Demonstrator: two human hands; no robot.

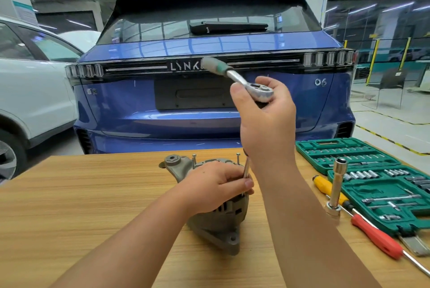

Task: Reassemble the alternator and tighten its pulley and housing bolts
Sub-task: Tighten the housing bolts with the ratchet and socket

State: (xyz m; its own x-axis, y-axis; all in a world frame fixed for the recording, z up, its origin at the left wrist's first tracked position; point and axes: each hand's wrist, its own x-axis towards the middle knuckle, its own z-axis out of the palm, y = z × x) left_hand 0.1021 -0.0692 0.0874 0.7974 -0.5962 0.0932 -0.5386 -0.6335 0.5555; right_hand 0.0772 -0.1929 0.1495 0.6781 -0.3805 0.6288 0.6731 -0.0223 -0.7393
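Note:
The grey alternator [216, 225] stands on the wooden table [93, 194], with two long housing bolts [238, 158] sticking up from its top. My left hand [216, 185] rests on the alternator and pinches a thin metal extension bar [246, 169] that rises from the housing. My right hand [265, 122] grips the head of a ratchet wrench [246, 83] above the bar. The wrench's green handle points up and to the left. The lower end of the bar is hidden behind my left fingers.
An open green socket set case [372, 171] lies at the right. A yellow screwdriver [330, 187], a red screwdriver [374, 236] and an upright metal socket bar [337, 185] sit beside it. A blue car [209, 113] stands right behind the table.

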